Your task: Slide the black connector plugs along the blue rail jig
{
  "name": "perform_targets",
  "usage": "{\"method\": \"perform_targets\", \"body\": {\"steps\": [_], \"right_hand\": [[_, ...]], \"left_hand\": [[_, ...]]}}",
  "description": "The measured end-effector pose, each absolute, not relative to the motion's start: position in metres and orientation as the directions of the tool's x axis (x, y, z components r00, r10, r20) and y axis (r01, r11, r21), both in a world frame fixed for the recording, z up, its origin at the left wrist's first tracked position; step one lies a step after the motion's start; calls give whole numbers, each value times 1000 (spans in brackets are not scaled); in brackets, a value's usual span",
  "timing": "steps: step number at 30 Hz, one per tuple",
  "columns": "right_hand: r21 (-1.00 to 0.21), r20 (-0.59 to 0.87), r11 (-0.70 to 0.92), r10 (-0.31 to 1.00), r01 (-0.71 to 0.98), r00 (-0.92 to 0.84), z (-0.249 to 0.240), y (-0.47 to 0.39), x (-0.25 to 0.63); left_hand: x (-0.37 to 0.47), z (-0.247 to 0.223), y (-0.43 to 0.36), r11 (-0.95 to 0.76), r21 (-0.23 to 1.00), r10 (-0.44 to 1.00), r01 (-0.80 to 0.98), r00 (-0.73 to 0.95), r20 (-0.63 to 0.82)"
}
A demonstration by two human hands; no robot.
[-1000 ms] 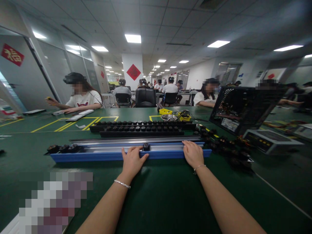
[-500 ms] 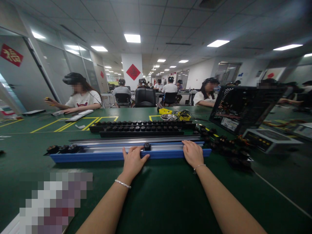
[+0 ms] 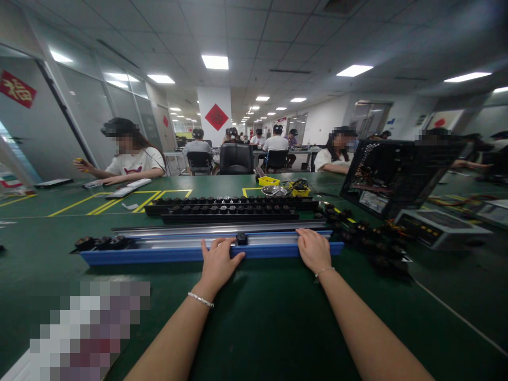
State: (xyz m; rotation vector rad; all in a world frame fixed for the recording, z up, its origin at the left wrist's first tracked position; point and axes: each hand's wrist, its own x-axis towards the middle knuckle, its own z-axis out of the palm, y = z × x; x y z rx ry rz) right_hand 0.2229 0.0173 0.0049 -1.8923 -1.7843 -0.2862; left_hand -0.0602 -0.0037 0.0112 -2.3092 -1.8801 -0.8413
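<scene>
A long blue rail (image 3: 159,256) lies crosswise on the green table, with a silvery channel along it. My left hand (image 3: 219,260) rests on the rail's middle, fingers spread, its fingertips beside a small black block (image 3: 241,239) that sits in the channel. Near the rail's right end, my right hand (image 3: 314,248) lies over the edge, fingers bent over the rail and close together. Several black parts (image 3: 103,243) stand at the rail's left end. What is under the fingertips is hidden.
Behind the rail lie black strips (image 3: 230,210) full of black parts. More black parts (image 3: 381,241), a grey power supply box (image 3: 442,227) and an open computer case (image 3: 392,177) are at the right. A metal dish (image 3: 274,191) sits farther back. People sit across the table.
The black block and my left hand have shifted very slightly to the right along the rail. My right hand has stayed in place.
</scene>
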Motion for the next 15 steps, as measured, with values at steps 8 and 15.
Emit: {"method": "perform_targets", "body": {"steps": [8,15], "right_hand": [[-232,464,-7,878,973,117,6,17,223],[-230,478,-4,871,973,117,5,18,223]], "left_hand": [[-58,12,-5,-274,284,889,919,128,440],[-57,12,-4,-277,276,888,920,135,441]]}}
